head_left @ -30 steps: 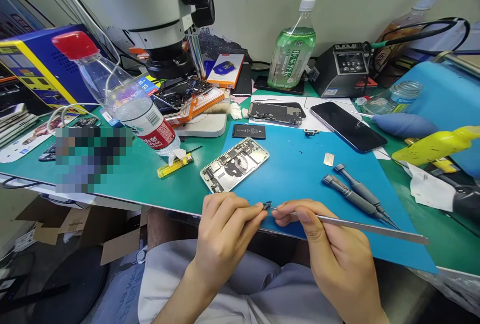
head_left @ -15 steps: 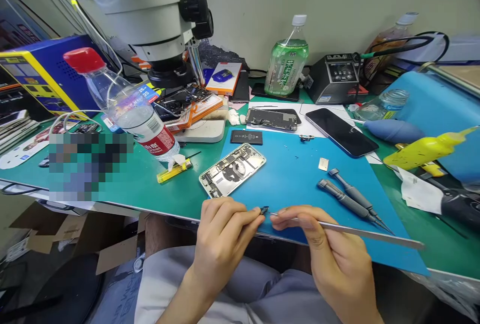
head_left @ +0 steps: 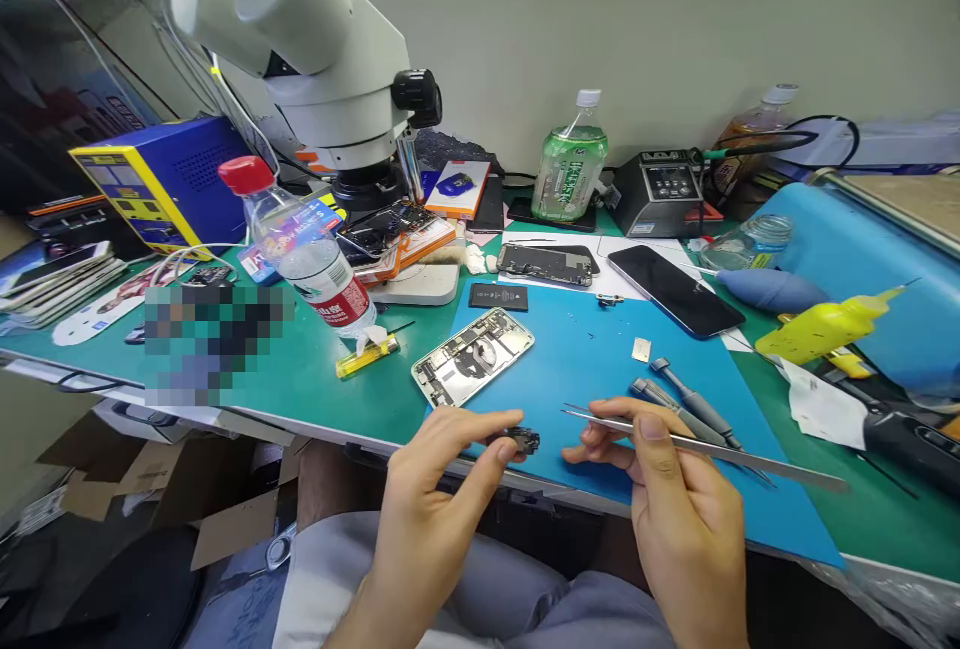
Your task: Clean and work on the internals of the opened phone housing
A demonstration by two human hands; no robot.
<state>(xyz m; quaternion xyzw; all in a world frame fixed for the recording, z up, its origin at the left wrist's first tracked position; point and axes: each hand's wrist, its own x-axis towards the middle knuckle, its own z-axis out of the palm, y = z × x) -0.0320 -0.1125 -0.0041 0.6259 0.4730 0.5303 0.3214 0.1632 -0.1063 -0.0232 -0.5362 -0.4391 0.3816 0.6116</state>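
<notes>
Between the thumb and fingers of my left hand is a small black phone part; its exact kind is too small to tell. My right hand holds metal tweezers, their tips slightly parted and pointing left, apart from the black part. Both hands are over the front edge of the blue mat. Just beyond my left hand lies an opened phone housing with its inside facing up. A black phone battery rests behind it. Two grey screwdrivers lie beyond my right hand, partly covered by it.
A microscope stands at the back left, near a red-capped water bottle and a yellow lighter. A detached screen assembly and a dark phone lie behind the mat. A yellow squeeze bottle is at right.
The tweezers have drawn back to the right from the black part, and their tips are raised. My left hand has turned, showing more of the part. The head view has tilted up and shifted left.
</notes>
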